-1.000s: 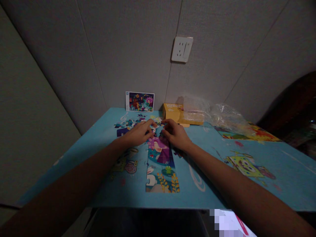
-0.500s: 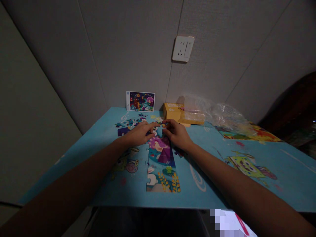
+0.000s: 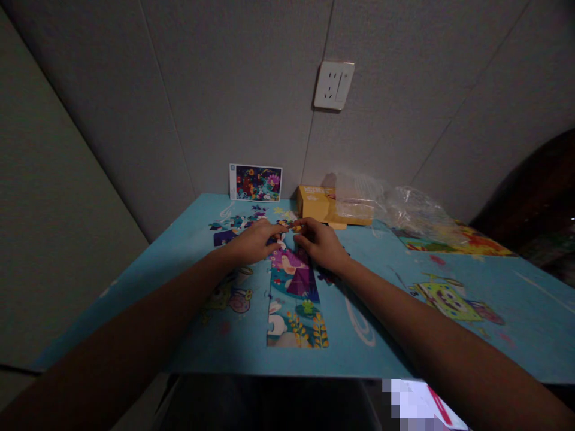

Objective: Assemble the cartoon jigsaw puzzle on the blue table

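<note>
On a blue table [image 3: 224, 356], curling fingers of left hand [image 3: 252, 243] and right hand [image 3: 325, 244] at the far end of a puzzle strip [image 3: 294, 287], hiding whether gripping anything; seemingly completing only part, leaving loose pieces [image 3: 237, 222] unplaced.

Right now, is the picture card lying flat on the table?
No, the card stands upright by the wall, behind the puzzle pieces.

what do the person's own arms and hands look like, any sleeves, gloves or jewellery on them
The bare left hand and bare right hand wear no gloves. The left forearm and right forearm taper toward the wrists, with no sleeve, watch or bracelet visible. The light is too dim to make out fine detail on the fingers.
</note>
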`<move>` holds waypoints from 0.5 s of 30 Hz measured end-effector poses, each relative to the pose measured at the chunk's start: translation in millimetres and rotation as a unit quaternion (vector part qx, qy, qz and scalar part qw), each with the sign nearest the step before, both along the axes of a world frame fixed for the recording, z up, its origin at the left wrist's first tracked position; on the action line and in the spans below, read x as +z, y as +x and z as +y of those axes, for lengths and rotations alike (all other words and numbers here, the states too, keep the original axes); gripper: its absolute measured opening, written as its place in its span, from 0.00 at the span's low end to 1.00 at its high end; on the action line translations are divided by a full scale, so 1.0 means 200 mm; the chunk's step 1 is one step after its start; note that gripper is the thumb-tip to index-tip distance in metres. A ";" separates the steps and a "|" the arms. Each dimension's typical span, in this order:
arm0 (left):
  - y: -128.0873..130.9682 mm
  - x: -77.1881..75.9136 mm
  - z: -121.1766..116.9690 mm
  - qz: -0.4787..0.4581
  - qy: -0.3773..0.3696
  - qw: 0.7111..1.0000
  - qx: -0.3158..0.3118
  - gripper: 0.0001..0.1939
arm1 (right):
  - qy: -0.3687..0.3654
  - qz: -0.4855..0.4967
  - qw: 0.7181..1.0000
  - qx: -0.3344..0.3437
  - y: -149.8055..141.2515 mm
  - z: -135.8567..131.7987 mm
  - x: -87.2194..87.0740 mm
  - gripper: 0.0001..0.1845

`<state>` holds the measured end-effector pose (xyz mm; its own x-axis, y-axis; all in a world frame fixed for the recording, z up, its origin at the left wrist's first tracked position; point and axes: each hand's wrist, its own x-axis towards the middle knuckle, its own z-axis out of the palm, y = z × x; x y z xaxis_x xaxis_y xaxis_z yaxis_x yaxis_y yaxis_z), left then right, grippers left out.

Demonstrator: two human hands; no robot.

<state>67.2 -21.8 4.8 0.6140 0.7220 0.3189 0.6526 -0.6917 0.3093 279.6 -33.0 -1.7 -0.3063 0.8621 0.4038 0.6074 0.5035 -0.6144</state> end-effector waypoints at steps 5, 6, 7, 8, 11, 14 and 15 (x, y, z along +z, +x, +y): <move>0.00 0.00 -0.01 -0.019 -0.017 1.000 -0.012 0.29 | 0.001 -0.008 1.000 -0.002 0.00 0.00 0.00 0.16; 0.00 0.00 -0.01 -0.024 -0.017 0.999 -0.018 0.31 | 0.000 -0.010 1.000 -0.003 0.00 0.00 0.00 0.16; 0.00 0.00 -0.01 -0.027 -0.016 0.999 -0.023 0.32 | -0.001 -0.012 1.000 -0.004 0.00 0.00 0.00 0.16; 0.00 0.01 -0.01 -0.027 -0.014 0.999 -0.028 0.32 | -0.002 -0.016 1.000 -0.005 0.00 0.00 0.00 0.15; 0.00 0.01 -0.01 -0.022 -0.014 0.999 -0.027 0.28 | -0.008 -0.020 1.000 -0.004 0.00 0.00 0.00 0.15; 0.00 0.01 -0.01 -0.017 -0.018 0.999 -0.020 0.25 | -0.009 -0.016 1.000 -0.001 0.00 0.00 0.00 0.16; 0.00 0.01 -0.01 -0.016 -0.018 1.000 -0.019 0.25 | -0.010 -0.015 1.000 0.000 0.00 0.00 0.00 0.16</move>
